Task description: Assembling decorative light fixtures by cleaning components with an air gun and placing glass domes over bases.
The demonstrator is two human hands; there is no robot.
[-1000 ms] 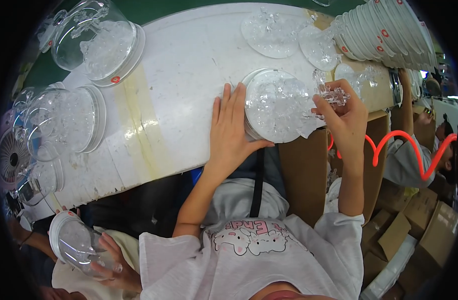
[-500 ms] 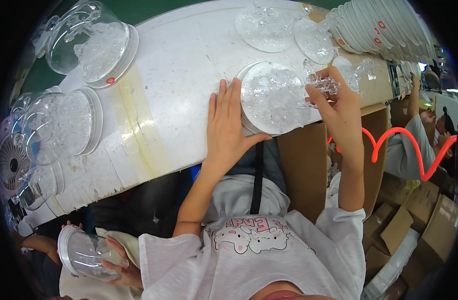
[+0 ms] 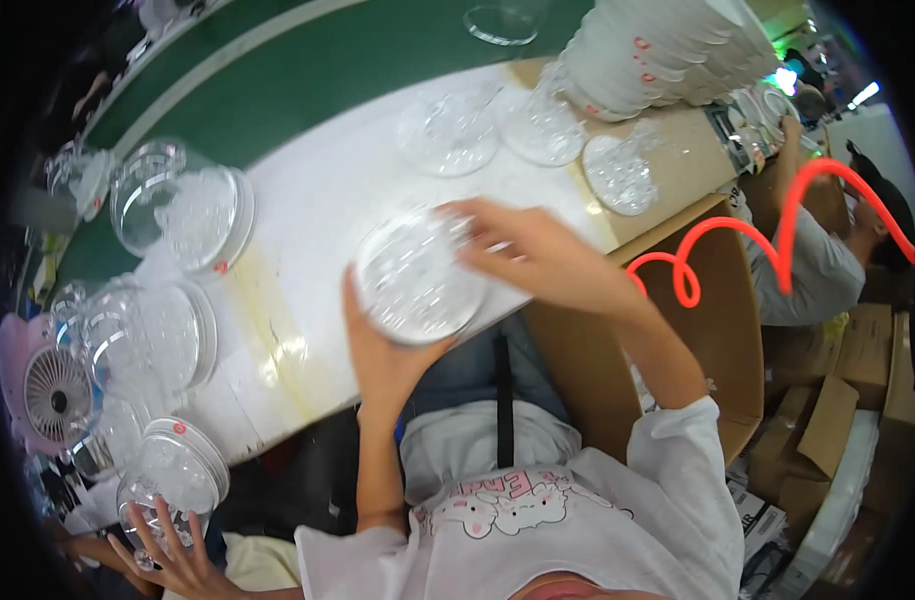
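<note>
two bare hands on one white round base, base sitting between them. left hand half open, cupped round its left and near rim. right hand part curled, fingertips at the right side of the clear plastic pieces on top; blurred, can't tell from here if it grips one. also can't tell if base is off the white table. beyond hands: three loaded discs, then stacked white discs. left of left hand: clear domes. open carton by right forearm.
</note>
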